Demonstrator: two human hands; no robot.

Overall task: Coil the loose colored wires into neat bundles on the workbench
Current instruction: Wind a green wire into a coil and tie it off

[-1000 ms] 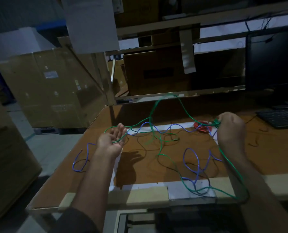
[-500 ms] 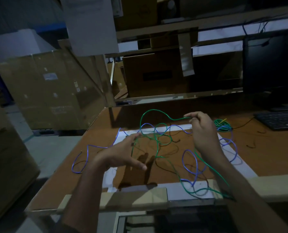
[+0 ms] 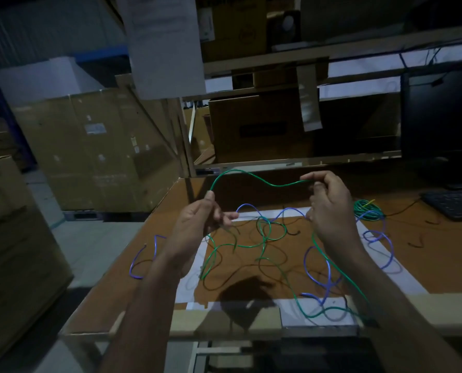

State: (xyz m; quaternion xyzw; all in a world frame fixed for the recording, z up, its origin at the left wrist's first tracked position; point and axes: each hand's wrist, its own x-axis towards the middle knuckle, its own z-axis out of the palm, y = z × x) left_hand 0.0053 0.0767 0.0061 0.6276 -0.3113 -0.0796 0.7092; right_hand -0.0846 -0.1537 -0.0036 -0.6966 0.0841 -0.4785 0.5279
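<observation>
Green wire (image 3: 254,176) pinched by both hands above surface (image 3: 426,254): left hand (image 3: 197,224) holds it at thumb and forefinger, right hand (image 3: 329,205) grips other end of raised arc in curled fingers (image 3: 309,176). Rest of green wire trails loose across surface, tangled with blue wire (image 3: 329,270). Coiled bundle (image 3: 367,210) seen just right of right hand. Keyboard (image 3: 456,204) and monitor (image 3: 442,117) at far right; cardboard boxes (image 3: 95,149) stacked behind in dim room.

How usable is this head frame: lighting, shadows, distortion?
Head view: dim and bluish, yet the green wire pinched between left hand and right hand reads clearly; hand shadows fall on the workbench; wide-angle bending curves shelf edges; monitor nearly black.
</observation>
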